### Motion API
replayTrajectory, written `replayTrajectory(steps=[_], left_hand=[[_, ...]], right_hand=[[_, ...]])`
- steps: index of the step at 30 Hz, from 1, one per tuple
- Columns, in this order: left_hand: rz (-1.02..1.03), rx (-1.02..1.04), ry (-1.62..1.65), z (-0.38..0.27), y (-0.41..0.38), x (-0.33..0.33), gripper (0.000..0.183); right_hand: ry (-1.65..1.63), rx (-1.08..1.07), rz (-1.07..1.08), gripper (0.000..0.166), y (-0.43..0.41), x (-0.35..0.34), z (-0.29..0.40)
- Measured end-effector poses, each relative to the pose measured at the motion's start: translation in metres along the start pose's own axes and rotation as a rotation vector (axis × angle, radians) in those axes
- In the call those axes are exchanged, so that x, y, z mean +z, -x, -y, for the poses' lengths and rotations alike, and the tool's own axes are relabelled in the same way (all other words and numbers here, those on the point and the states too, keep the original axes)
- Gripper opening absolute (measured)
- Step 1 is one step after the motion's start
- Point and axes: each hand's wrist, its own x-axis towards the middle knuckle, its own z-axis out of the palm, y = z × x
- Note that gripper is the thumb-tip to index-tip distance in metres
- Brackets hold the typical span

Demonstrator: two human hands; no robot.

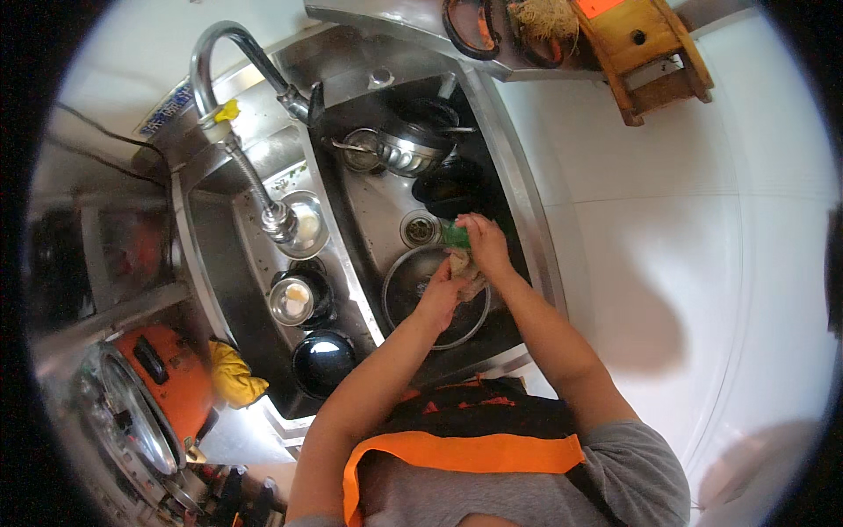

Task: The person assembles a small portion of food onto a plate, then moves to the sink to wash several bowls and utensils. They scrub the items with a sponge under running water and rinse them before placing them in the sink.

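Both of my hands are over the right sink basin (365, 211). My left hand (442, 298) grips a wet-looking beige cloth (469, 282). My right hand (486, 245) is closed around a small green object (456, 235), possibly a scouring pad; its far side touches or overlaps the cloth, and I cannot tell which. Beneath my hands is a round dark pan or lid with a pale rim (402, 303), partly hidden by them. The sink drain strainer (421, 229) shows just left of the green object.
Stacked metal bowls (408, 155) and a black bowl (448, 188) occupy the basin's far end. The left basin holds metal bowls (283, 309) and a dark pan (323, 362) under a chrome faucet (247, 46). A yellow cloth (237, 379) and orange cooker (168, 382) stand left; a wooden stool (642, 49) is upper right.
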Motion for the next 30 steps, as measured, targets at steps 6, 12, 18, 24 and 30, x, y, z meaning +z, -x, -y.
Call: replayTrajectory(steps=[6, 12, 18, 24, 30], left_hand=[[-0.027, 0.005, 0.028, 0.004, -0.006, -0.002, 0.055], [-0.02, -0.037, 0.019, 0.014, -0.007, -0.007, 0.06], [-0.101, 0.031, 0.027, 0.006, 0.001, -0.006, 0.053], [-0.176, 0.358, 0.103, -0.045, 0.033, 0.007, 0.037], [0.021, 0.334, -0.101, -0.088, 0.038, 0.028, 0.048]], right_hand=[[0.077, 0.005, 0.047, 0.03, -0.007, 0.012, -0.011], [0.108, -0.008, 0.056, 0.029, -0.002, 0.009, -0.011], [-0.029, -0.034, 0.034, 0.028, -0.008, -0.016, 0.008], [-0.401, -0.094, 0.156, 0.041, 0.026, -0.053, 0.073], [-0.698, 0.117, 0.245, 0.039, -0.013, -0.03, 0.082]])
